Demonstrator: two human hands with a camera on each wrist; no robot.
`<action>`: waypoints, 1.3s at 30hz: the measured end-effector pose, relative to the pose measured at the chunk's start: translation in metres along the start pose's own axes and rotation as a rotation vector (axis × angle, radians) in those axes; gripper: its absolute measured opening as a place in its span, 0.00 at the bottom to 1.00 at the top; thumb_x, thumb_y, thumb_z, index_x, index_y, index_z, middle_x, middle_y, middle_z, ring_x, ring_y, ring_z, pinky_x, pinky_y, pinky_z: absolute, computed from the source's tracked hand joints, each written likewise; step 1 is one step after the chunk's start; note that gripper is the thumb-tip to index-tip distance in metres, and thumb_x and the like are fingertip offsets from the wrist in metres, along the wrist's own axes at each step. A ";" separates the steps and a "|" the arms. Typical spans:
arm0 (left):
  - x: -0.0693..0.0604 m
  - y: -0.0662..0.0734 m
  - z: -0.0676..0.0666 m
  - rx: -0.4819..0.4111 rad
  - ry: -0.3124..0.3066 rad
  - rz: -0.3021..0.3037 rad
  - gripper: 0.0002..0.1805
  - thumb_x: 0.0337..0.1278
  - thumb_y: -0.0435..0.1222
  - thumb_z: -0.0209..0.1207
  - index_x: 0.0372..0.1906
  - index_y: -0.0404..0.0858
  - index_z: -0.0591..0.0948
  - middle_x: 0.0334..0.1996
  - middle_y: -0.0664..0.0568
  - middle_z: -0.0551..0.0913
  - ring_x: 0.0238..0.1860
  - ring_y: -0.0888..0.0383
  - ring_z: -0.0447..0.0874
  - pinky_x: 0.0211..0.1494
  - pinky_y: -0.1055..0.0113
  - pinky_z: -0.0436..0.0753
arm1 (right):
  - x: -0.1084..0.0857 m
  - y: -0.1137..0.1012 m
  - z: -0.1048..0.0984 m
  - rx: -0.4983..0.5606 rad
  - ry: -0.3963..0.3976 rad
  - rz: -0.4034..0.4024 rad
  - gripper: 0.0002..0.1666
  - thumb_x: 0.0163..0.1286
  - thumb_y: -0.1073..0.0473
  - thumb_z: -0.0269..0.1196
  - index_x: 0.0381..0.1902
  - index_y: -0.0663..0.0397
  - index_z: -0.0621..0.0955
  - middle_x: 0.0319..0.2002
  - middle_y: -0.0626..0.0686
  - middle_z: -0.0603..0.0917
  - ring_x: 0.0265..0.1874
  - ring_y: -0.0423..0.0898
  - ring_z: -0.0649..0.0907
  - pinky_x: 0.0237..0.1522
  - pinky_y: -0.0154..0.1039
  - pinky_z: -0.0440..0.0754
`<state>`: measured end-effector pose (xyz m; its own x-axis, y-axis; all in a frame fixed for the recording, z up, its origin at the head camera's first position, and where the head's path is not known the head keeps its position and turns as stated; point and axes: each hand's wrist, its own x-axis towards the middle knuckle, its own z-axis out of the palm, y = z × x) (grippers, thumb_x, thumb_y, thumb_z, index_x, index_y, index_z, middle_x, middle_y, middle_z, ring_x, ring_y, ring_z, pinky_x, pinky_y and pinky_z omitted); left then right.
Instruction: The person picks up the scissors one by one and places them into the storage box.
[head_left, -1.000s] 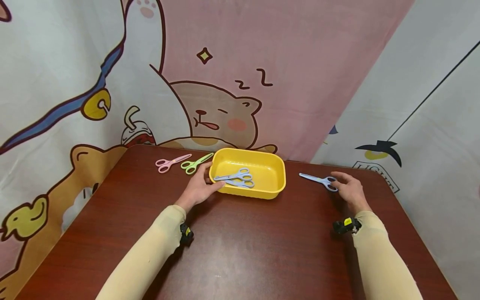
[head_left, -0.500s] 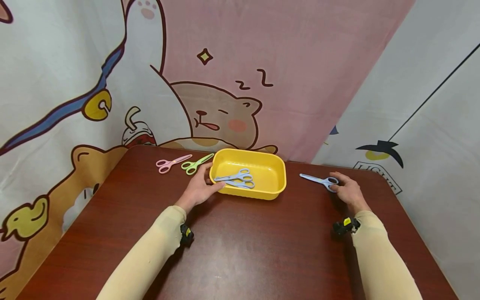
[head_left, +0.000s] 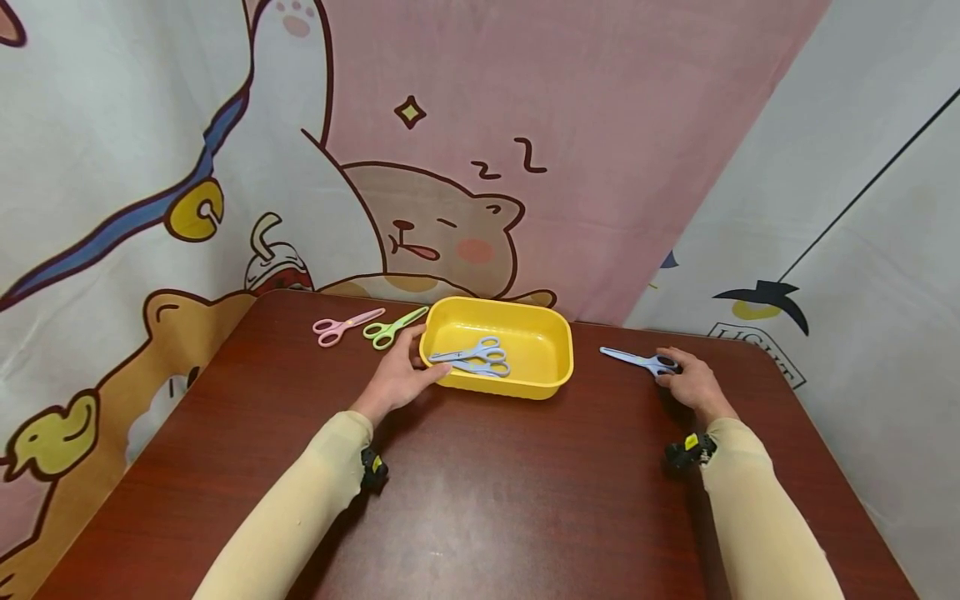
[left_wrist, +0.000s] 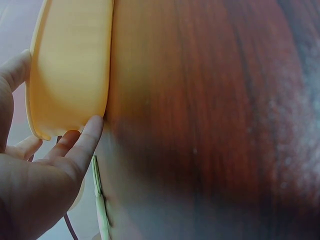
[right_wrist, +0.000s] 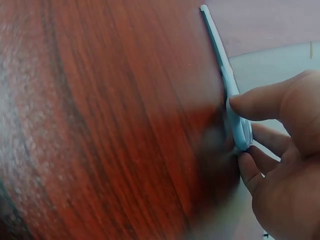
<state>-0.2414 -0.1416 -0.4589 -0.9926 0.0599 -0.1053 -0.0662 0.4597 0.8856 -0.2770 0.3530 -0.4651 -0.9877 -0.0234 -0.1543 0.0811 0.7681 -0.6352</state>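
Note:
In the head view, a yellow plastic tray [head_left: 551, 389] sits at the back of the table with two pairs of blue scissors [head_left: 480, 354] overlapping in its left part. My left hand [head_left: 397, 375] grips the tray's left end, thumb at the front rim and fingers round the end wall, as the left wrist view also shows. Farther right, another pair of blue scissors [head_left: 630, 357] lies with its tip pointing left. My right hand [head_left: 696, 385] pinches its handle loops; the thumb presses one side in the right wrist view. The fingers partly hide the loops.
Pink scissors [head_left: 347, 326] and green scissors [head_left: 393, 328] lie left of the tray near the table's back edge. A printed cloth [head_left: 600, 150] hangs behind the dark red wooden table [head_left: 495, 492].
My right hand has shifted slightly left, and its fingers have come in over the handle loops of the blue scissors. The left hand and the tray stay where they were.

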 end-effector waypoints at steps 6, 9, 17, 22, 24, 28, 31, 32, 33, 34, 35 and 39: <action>0.000 0.001 0.000 -0.012 0.002 0.003 0.48 0.60 0.45 0.73 0.79 0.46 0.59 0.67 0.44 0.75 0.56 0.49 0.81 0.56 0.57 0.80 | 0.000 0.001 0.002 -0.031 0.029 -0.002 0.34 0.73 0.70 0.59 0.75 0.69 0.65 0.74 0.78 0.58 0.72 0.76 0.59 0.69 0.71 0.58; 0.000 0.001 0.000 -0.016 0.001 0.016 0.48 0.59 0.44 0.73 0.79 0.45 0.60 0.67 0.43 0.75 0.55 0.48 0.82 0.54 0.58 0.81 | -0.001 0.001 0.003 -0.015 0.044 0.000 0.33 0.73 0.70 0.59 0.74 0.70 0.66 0.71 0.80 0.60 0.69 0.76 0.61 0.68 0.72 0.60; -0.002 0.002 0.000 -0.010 0.002 0.041 0.48 0.59 0.43 0.73 0.80 0.43 0.59 0.67 0.41 0.75 0.55 0.47 0.83 0.53 0.58 0.81 | -0.002 0.003 0.004 0.024 0.075 0.006 0.35 0.70 0.72 0.61 0.74 0.70 0.67 0.73 0.79 0.57 0.70 0.76 0.60 0.68 0.73 0.60; -0.002 0.003 -0.001 -0.009 -0.001 0.038 0.48 0.60 0.44 0.73 0.80 0.43 0.59 0.67 0.41 0.75 0.56 0.47 0.82 0.52 0.59 0.82 | -0.002 0.004 0.006 0.033 0.106 -0.008 0.36 0.68 0.73 0.63 0.73 0.69 0.68 0.73 0.78 0.58 0.66 0.75 0.64 0.67 0.72 0.63; -0.003 0.003 -0.001 -0.009 -0.002 0.038 0.48 0.60 0.44 0.73 0.80 0.43 0.59 0.67 0.40 0.75 0.56 0.47 0.82 0.52 0.59 0.82 | -0.002 0.004 0.006 0.031 0.123 -0.020 0.36 0.67 0.73 0.64 0.73 0.69 0.69 0.72 0.77 0.59 0.63 0.74 0.67 0.64 0.70 0.65; -0.003 0.003 -0.001 -0.005 -0.002 0.038 0.48 0.60 0.44 0.73 0.80 0.43 0.59 0.68 0.40 0.75 0.56 0.47 0.82 0.52 0.58 0.82 | -0.003 0.003 0.007 0.011 0.151 -0.042 0.37 0.65 0.74 0.65 0.72 0.68 0.70 0.71 0.76 0.60 0.58 0.72 0.69 0.59 0.67 0.69; -0.002 0.003 -0.001 -0.006 -0.002 0.033 0.48 0.60 0.44 0.73 0.80 0.43 0.59 0.68 0.41 0.75 0.56 0.47 0.82 0.53 0.58 0.81 | -0.004 0.002 0.007 0.003 0.160 -0.052 0.38 0.65 0.75 0.66 0.73 0.67 0.70 0.71 0.75 0.60 0.58 0.72 0.70 0.58 0.66 0.70; -0.002 0.004 -0.001 -0.006 -0.002 0.032 0.48 0.60 0.44 0.73 0.80 0.43 0.59 0.68 0.41 0.75 0.56 0.47 0.82 0.53 0.57 0.81 | -0.004 0.002 0.007 0.003 0.162 -0.054 0.38 0.64 0.75 0.66 0.73 0.67 0.70 0.71 0.74 0.60 0.58 0.72 0.70 0.58 0.66 0.71; -0.002 0.003 0.000 -0.008 -0.003 0.031 0.48 0.60 0.44 0.73 0.80 0.44 0.59 0.68 0.41 0.74 0.56 0.47 0.82 0.54 0.57 0.81 | -0.004 0.001 0.007 0.000 0.164 -0.059 0.39 0.64 0.75 0.66 0.73 0.66 0.70 0.70 0.74 0.60 0.58 0.72 0.70 0.58 0.66 0.71; -0.002 0.003 0.000 -0.008 -0.002 0.028 0.48 0.60 0.44 0.73 0.80 0.44 0.59 0.67 0.41 0.75 0.56 0.47 0.82 0.54 0.57 0.81 | -0.004 0.001 0.007 -0.007 0.169 -0.065 0.39 0.64 0.75 0.66 0.73 0.66 0.70 0.70 0.74 0.61 0.57 0.72 0.71 0.57 0.65 0.72; -0.002 0.003 0.000 -0.007 -0.003 0.028 0.48 0.60 0.44 0.73 0.80 0.44 0.59 0.68 0.41 0.74 0.56 0.47 0.82 0.54 0.57 0.81 | -0.004 0.001 0.007 -0.014 0.174 -0.071 0.39 0.63 0.75 0.67 0.72 0.66 0.70 0.69 0.74 0.61 0.56 0.71 0.72 0.56 0.65 0.72; -0.001 0.003 0.000 -0.014 -0.004 0.025 0.49 0.59 0.43 0.73 0.80 0.44 0.59 0.68 0.41 0.74 0.57 0.47 0.82 0.54 0.57 0.81 | -0.003 0.002 0.008 -0.049 0.203 -0.101 0.39 0.61 0.76 0.68 0.71 0.67 0.72 0.67 0.73 0.63 0.52 0.69 0.73 0.53 0.62 0.73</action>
<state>-0.2402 -0.1408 -0.4563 -0.9936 0.0748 -0.0846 -0.0426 0.4455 0.8942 -0.2727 0.3499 -0.4719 -0.9975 0.0239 0.0670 -0.0213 0.7986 -0.6015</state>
